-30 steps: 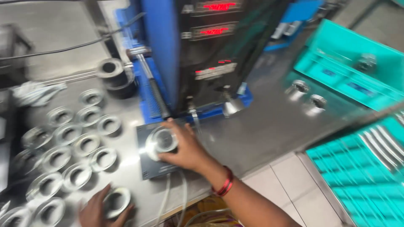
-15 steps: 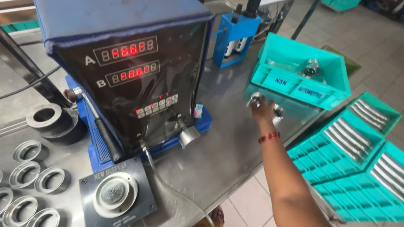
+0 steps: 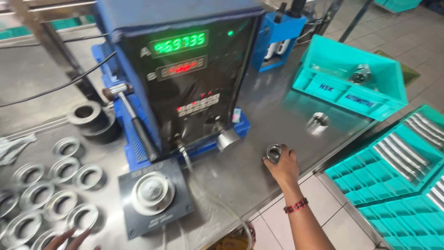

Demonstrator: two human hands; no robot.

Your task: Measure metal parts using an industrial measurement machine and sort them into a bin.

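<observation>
My right hand grips a small metal ring just above the steel bench, right of the measuring machine. My left hand shows only its fingertips at the bottom left edge, spread over the rows of metal rings; whether it holds one is hidden. A round gauge fixture on a dark base plate sits between my hands with no ring on it. Another metal ring lies on the bench toward the teal bin.
A dark measuring box with lit green and red digit displays stands at the middle. A hammer leans on its left. Black rings are stacked behind. Teal trays sit below the bench's right edge. Cables hang off the front.
My right hand has come back from the teal bin toward the machine with a ring in it. The upper display has turned from red to green. The view has shifted left.
</observation>
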